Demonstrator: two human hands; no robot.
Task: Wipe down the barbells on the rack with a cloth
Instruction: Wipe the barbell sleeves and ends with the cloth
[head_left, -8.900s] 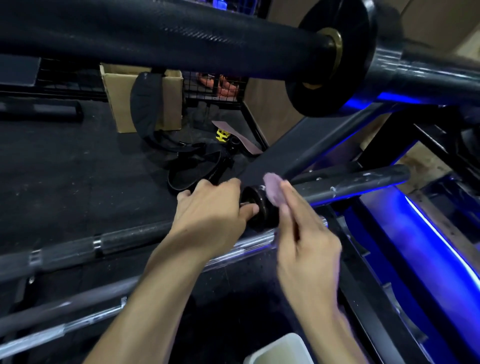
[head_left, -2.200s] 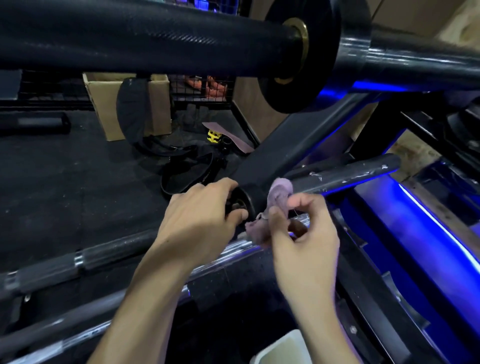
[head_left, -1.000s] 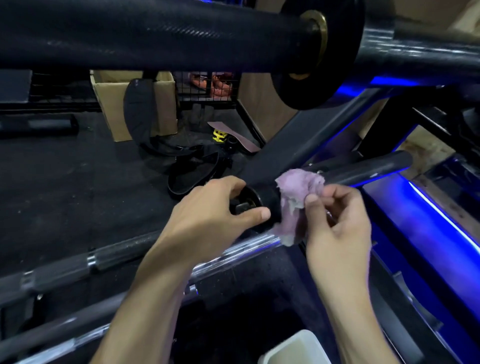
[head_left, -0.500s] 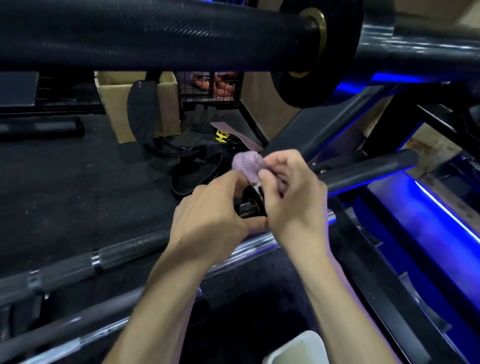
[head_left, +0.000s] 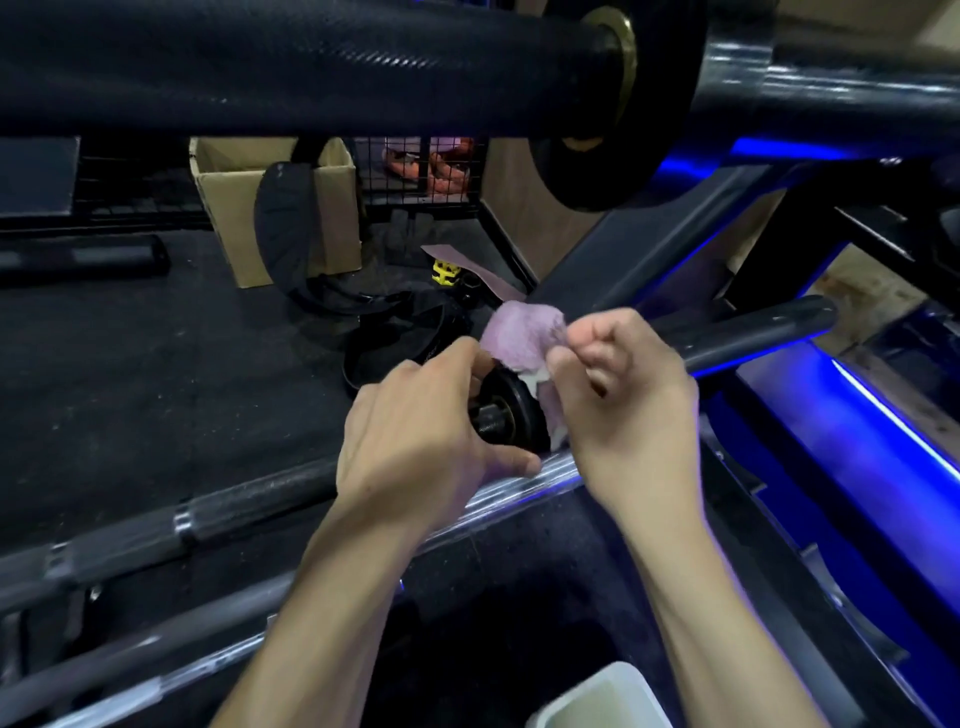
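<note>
While draped over the black collar (head_left: 511, 410) of the middle barbell (head_left: 748, 332), the purple cloth (head_left: 524, 340) is pinched by the right hand (head_left: 628, 400). Left hand (head_left: 421, 431) grips the bar beside the collar. 1 thick barbell (head_left: 311, 62) overhead, cardboard box (head_left: 234, 208) behind.

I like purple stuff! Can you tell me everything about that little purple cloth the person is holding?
The purple cloth is small, soft-looking and pale lilac, with a fuzzy, towel-like surface and a whitish edge hanging down. It is bunched up, not spread flat. The right hand pinches it between thumb and curled fingers. The cloth drapes over the black round collar at the end of the barbell's shaft, next to the left hand, which grips that same part. Part of the cloth hides behind the right hand.
</note>
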